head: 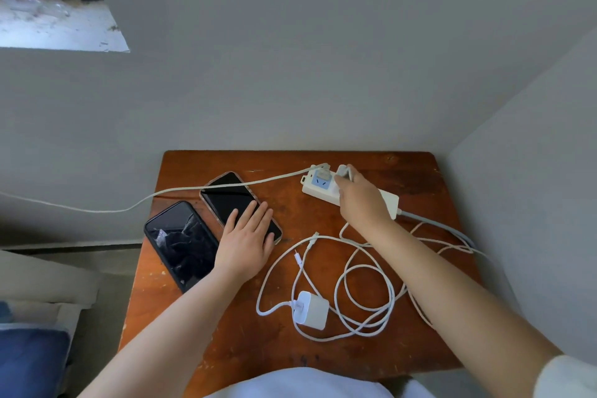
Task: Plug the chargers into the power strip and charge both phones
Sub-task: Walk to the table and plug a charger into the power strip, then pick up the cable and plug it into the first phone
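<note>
Power strip (352, 192): white, one only, at the far right part of the wooden counter (226, 317). Long axis runs from far-left to near-right; its grey cord leaves the near-right end and trails off the counter's right edge. One blue-faced socket shows at the far-left end of the strip, with a plug (322, 171) seated just beyond it; that plug's cable (161, 194) runs left across the counter and off its left edge.

Right hand (361, 195): over the middle of the strip, fingers pinched on a white charger (344, 171) held at the strip's far edge. Whether its prongs are in a socket cannot be told.

Chargers counted: two. The second charger (311, 313) lies loose, a white cube well on the near side of the strip, its cable end pointing left.

White cables (365, 294): loose overlapping loops between the strip and the second charger. Two free connector tips (298, 257) lie just left of the loops, plugged into nothing.

Phones counted: two, both left of the strip, side by side, screens up and dark, long axes running far-left to near-right, roughly parallel to the strip. First phone (232, 197) lies nearer the strip; the second phone (181, 242), in a dark case, lies just beyond it, at the counter's left edge.

Left hand (247, 236): flat, palm down, fingers spread slightly, resting on the near end of the first phone.
</note>
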Action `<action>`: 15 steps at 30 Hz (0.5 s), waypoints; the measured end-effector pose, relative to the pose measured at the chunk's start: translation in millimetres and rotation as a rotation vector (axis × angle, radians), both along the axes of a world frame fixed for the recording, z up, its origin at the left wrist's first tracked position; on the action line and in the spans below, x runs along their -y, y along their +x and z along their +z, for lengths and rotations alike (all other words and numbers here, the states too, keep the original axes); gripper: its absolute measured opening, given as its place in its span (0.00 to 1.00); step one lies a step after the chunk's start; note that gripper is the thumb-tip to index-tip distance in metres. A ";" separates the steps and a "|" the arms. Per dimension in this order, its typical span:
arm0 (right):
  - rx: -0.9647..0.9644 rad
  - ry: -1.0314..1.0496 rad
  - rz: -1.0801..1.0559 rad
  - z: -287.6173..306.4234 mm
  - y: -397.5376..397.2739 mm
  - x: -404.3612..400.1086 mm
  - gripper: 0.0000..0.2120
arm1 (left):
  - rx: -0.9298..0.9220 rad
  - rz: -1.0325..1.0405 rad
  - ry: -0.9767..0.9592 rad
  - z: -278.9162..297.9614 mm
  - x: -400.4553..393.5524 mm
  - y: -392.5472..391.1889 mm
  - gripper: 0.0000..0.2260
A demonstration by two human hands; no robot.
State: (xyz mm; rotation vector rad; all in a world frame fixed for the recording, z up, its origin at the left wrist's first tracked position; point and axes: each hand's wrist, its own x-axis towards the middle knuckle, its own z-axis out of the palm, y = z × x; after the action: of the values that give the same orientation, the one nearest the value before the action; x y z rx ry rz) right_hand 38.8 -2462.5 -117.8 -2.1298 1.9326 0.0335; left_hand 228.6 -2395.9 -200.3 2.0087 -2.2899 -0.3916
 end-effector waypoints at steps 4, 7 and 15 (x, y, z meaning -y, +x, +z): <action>-0.033 0.040 0.033 2.2 -2.6 -1.6 0.24 | 0.002 -0.005 0.005 1.7 -1.0 -0.4 0.22; -0.027 -0.057 0.050 -1.4 -2.0 -25.1 0.21 | 0.005 -0.007 0.022 2.7 -0.7 -0.6 0.22; 0.221 -0.156 0.164 -37.2 -3.2 -125.6 0.15 | -0.175 -0.148 0.059 11.4 -38.0 -0.2 0.20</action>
State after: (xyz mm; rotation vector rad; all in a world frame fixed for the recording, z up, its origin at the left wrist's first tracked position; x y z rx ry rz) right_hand 35.6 -2336.9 -155.1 -2.2767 1.6819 -0.3183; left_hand 228.4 -2357.9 -188.9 1.7558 -2.3483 -0.6257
